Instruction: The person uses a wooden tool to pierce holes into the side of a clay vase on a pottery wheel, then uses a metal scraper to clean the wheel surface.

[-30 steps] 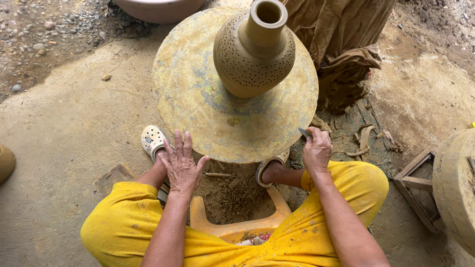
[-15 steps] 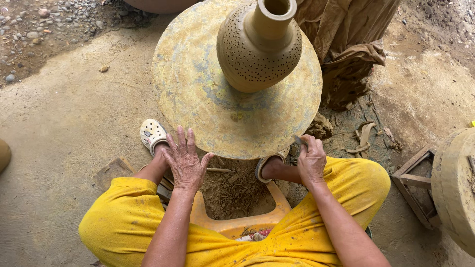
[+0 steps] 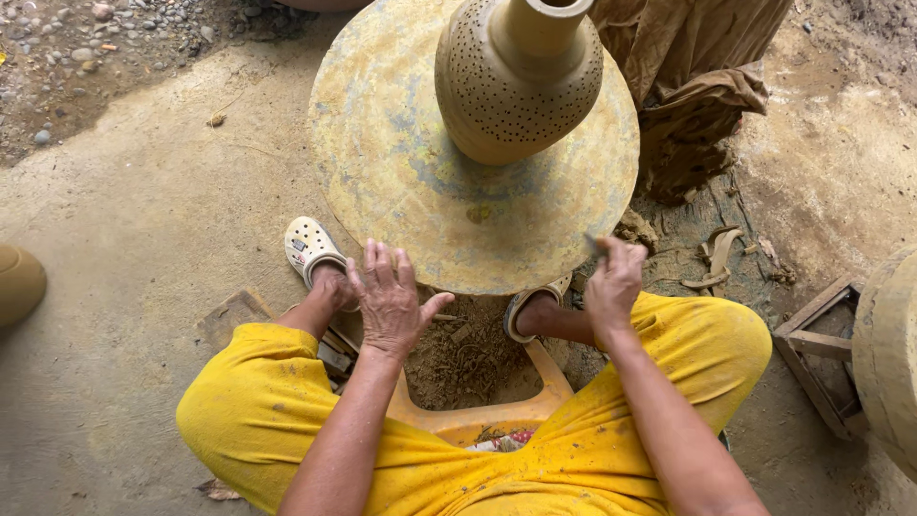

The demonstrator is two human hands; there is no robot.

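Note:
A tan clay vase (image 3: 521, 81) dotted with small holes stands on a round, worn yellow potter's wheel (image 3: 401, 182). My left hand (image 3: 387, 301) rests flat with fingers spread at the wheel's near edge, holding nothing. My right hand (image 3: 614, 280) is closed around a small thin dark tool whose tip pokes out above the fingers, right at the wheel's near right rim. I sit in yellow trousers (image 3: 258, 411) on an orange stool (image 3: 487, 416), feet in white clogs (image 3: 310, 248) under the wheel.
Brown cloth (image 3: 697, 67) is heaped behind the wheel on the right. A wooden frame (image 3: 821, 354) and a round clay-coloured object (image 3: 888, 354) stand at the right edge. Clay scraps (image 3: 463, 354) lie under the wheel. Gravel (image 3: 86, 38) covers the far left ground.
The view has closed in on the wheel and vase. My right hand has shifted slightly left along the rim with the tool. My left hand stays at the near edge.

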